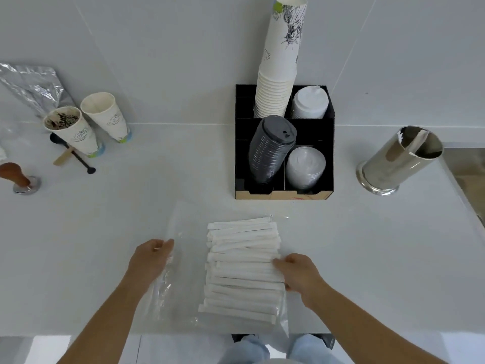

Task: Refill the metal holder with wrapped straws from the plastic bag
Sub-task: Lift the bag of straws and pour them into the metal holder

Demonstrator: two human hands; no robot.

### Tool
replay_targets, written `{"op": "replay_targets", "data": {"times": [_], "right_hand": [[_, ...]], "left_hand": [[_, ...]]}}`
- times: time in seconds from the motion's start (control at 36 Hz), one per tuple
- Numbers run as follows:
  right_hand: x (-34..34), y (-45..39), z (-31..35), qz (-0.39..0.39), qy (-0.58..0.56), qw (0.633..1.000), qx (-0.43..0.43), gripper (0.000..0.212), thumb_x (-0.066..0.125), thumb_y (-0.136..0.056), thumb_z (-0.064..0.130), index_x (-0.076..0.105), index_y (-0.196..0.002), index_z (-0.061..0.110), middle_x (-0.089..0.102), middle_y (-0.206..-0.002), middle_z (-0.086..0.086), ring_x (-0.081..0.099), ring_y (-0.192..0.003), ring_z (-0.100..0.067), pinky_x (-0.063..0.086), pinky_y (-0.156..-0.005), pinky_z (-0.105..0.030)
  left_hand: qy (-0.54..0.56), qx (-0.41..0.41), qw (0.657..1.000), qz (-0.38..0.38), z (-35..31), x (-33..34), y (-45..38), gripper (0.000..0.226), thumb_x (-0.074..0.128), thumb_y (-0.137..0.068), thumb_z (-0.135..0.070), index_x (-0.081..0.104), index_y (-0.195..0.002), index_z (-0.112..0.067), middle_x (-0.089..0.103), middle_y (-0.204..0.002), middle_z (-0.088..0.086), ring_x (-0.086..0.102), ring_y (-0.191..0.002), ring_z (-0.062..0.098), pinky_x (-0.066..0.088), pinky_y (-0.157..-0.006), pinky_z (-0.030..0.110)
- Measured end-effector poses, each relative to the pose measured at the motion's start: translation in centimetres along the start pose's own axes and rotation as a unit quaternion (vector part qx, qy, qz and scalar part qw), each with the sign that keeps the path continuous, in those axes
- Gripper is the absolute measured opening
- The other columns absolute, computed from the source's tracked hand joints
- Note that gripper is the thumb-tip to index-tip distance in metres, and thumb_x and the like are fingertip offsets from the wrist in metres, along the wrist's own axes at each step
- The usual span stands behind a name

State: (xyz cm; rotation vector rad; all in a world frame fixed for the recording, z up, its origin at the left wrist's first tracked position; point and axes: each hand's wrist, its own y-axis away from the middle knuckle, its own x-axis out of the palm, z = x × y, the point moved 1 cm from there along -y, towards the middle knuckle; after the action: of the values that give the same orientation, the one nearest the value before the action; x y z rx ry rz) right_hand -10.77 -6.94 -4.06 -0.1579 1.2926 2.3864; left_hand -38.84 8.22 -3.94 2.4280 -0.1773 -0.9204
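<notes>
On the counter (367, 245), the left hand (151, 257) is pinching the plastic bag (181, 274) while the right hand (299, 275), its grip closing on the wrapped straws (242, 269), is apparently starting extraction toward the near-empty metal holder (401, 160) well apart.

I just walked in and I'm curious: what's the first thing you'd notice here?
The pile of white wrapped straws inside a clear plastic bag, front and centre, with the left hand and right hand on either side. Behind it, a tall stack of paper cups rises from a black organizer. A shiny metal holder stands right.
</notes>
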Motion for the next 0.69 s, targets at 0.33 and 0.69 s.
{"op": "replay_targets", "data": {"times": [0.33, 0.69], "right_hand": [[1.0, 0.9, -1.4, -0.086, 0.0, 0.987, -0.139, 0.023, 0.042, -0.098, 0.026, 0.047, -0.08, 0.013, 0.049, -0.064, -0.001, 0.043, -0.057, -0.014, 0.039, -0.05, -0.029], [-3.8, 0.4, -2.9, -0.17, 0.01, 0.961, -0.219, 0.023, 0.039, -0.101, 0.028, 0.048, -0.086, 0.014, 0.049, -0.06, -0.002, 0.042, -0.051, -0.015, 0.038, -0.049, -0.027]], "left_hand": [[-0.069, 0.127, 0.989, -0.028, 0.8, 1.2, 0.5, 0.029, 0.05, -0.096, -0.02, 0.049, -0.07, -0.006, 0.06, -0.054, 0.008, 0.053, -0.05, 0.024, 0.04, -0.052, 0.028], [-0.018, 0.168, 0.985, -0.021, -1.0, 5.4, 4.1, 0.026, 0.048, -0.098, -0.022, 0.05, -0.074, -0.01, 0.052, -0.052, 0.006, 0.046, -0.039, 0.01, 0.042, -0.051, 0.034]]}}
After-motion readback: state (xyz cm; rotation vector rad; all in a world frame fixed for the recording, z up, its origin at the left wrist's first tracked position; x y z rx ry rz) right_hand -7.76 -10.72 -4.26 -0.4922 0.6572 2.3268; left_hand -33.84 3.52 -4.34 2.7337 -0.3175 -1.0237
